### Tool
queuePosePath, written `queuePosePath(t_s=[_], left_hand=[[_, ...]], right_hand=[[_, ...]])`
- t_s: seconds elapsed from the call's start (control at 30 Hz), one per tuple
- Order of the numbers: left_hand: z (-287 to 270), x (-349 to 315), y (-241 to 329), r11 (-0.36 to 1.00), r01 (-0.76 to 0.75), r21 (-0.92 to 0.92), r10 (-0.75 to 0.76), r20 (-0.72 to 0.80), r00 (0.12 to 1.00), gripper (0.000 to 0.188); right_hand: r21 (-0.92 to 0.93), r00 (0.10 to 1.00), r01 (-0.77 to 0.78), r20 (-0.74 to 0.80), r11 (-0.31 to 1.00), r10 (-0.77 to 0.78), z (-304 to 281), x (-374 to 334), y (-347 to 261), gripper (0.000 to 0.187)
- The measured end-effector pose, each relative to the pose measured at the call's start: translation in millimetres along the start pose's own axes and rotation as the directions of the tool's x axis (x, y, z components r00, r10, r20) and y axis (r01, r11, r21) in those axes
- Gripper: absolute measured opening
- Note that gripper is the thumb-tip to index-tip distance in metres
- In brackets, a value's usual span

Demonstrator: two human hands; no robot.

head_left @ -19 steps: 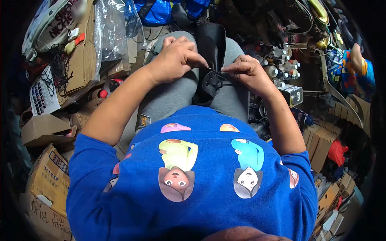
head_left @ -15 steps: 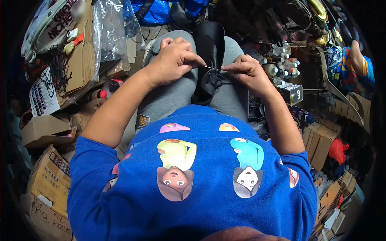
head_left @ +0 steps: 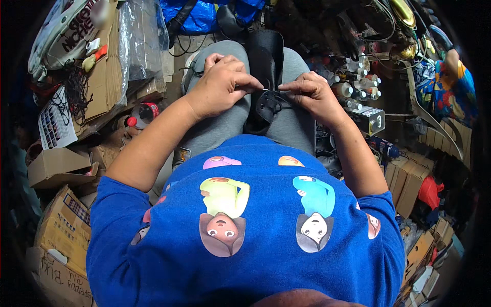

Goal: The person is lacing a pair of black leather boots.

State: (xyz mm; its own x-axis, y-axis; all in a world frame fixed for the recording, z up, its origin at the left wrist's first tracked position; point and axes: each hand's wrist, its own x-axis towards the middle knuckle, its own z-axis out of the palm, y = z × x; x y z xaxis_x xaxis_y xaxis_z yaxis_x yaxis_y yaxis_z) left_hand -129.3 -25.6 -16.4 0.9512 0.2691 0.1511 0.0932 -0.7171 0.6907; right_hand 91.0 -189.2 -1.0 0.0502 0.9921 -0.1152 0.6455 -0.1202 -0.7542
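Note:
A black leather shoe [head_left: 266, 56] is held between my thighs, its far end up by my knees. Dark lace loops [head_left: 276, 105] lie around the eyelet flap [head_left: 265, 104] at its near end. My left hand [head_left: 225, 82] is closed in a pinch just left of the flap; a thin pale strand or tip shows at its fingertips, too small to name. From the other side, my right hand [head_left: 312, 94] pinches with thumb and forefinger beside the laces; what it grips is too fine to make out. Both sets of fingertips are a short gap apart above the shoe.
Small bottles [head_left: 360, 84] and a box [head_left: 369, 120] stand to the right of my legs. Stacked cardboard [head_left: 105, 77], plastic wrap and an open carton [head_left: 59, 166] lie on the left. Ahead is a blue bag [head_left: 197, 15]. Another person's arm [head_left: 452, 60] shows at far right.
My left fingertips have come down slightly toward the eyelet flap, and my right hand has shifted a little. The shoe stays between my thighs. At far right the other person's arm has moved.

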Motion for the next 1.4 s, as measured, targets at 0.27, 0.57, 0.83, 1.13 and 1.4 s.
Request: queuePosePath(t_s=[0.27,0.57,0.83,1.13,1.4], left_hand=[[-6,-1,-4,0.996,0.021,-0.084,-0.021,0.01,1.0,0.022],[-3,0,-2,1.0,0.017,-0.022,-0.016,0.039,0.999,0.021],[-4,0,-1,0.999,0.037,-0.036,-0.035,0.054,0.998,0.019],[-3,0,-2,0.996,0.06,-0.069,-0.057,0.042,0.997,0.018],[2,-2,3,0.999,0.048,0.002,-0.048,-0.009,0.999,0.019]], right_hand=[[0.038,0.998,-0.059,0.006,0.998,0.059,1,-1,-2,0.024],[-0.031,0.999,-0.043,-0.007,0.999,0.043,1,-4,-6,0.029],[-0.283,0.998,0.05,-0.023,0.958,-0.059,-4,-4,-25,0.036],[-0.335,0.999,0.051,0.027,0.941,-0.044,-6,-4,-23,0.03],[-0.336,0.998,0.063,0.051,0.94,-0.048,-2,-2,-15,0.036]])
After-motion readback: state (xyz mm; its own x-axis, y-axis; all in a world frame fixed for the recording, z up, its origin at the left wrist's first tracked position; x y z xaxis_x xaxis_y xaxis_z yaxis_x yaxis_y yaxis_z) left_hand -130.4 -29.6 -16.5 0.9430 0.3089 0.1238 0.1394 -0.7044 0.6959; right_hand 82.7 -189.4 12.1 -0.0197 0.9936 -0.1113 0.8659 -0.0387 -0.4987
